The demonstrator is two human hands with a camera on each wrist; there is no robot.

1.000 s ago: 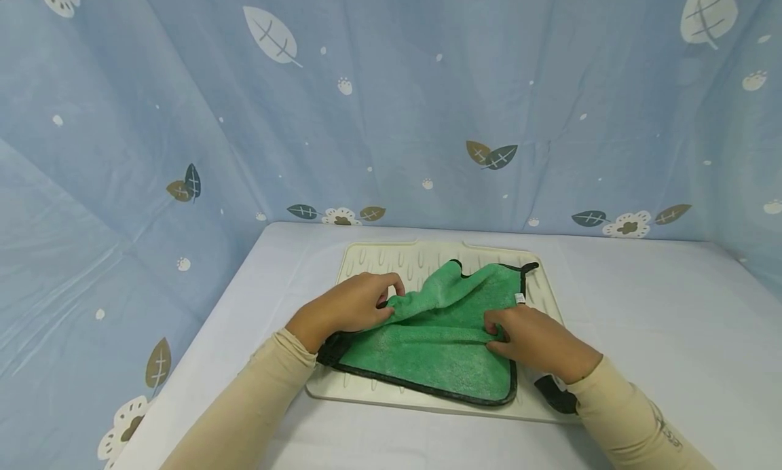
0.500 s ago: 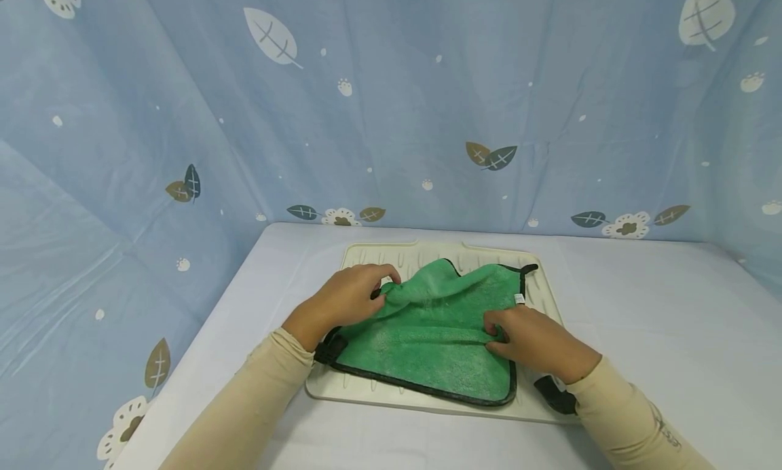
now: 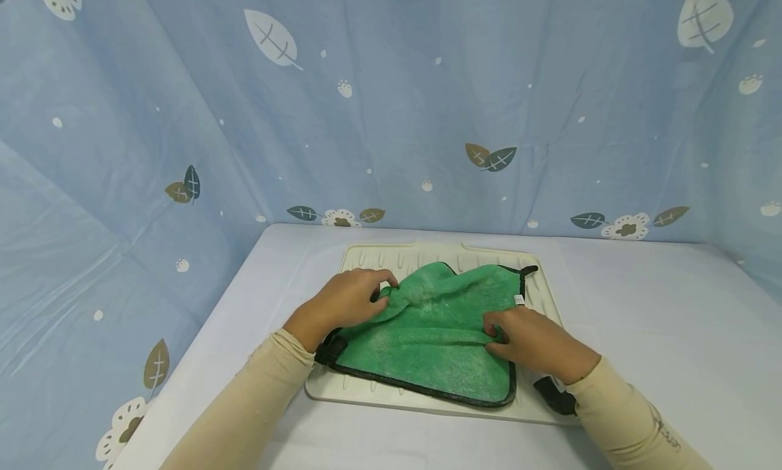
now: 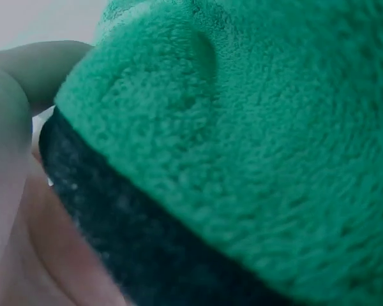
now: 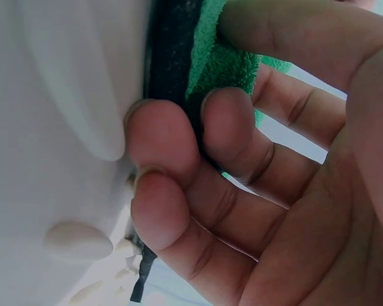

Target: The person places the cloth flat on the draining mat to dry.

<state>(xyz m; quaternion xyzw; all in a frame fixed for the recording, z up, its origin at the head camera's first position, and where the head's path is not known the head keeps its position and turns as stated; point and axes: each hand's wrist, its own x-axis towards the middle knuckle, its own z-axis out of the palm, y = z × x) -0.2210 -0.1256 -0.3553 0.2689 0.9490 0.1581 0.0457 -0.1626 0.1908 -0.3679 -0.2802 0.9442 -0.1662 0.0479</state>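
A white counter (image 3: 641,320) carries a cream mat (image 3: 366,259). On the mat lies a green cloth (image 3: 427,348), partly folded. The left hand (image 3: 342,303) pinches its bunched far-left edge with curled fingers; the right hand (image 3: 537,341) pinches a fold at the cloth's right edge.

The cloth (image 3: 434,341) is green plush with a dark bound edge and a small white tag at its right side. It lies partly folded on a cream mat (image 3: 373,256), its near edge flat and its far part bunched and raised. Its left fold is pinched by the left hand (image 3: 342,300), its right fold by the right hand (image 3: 531,341).
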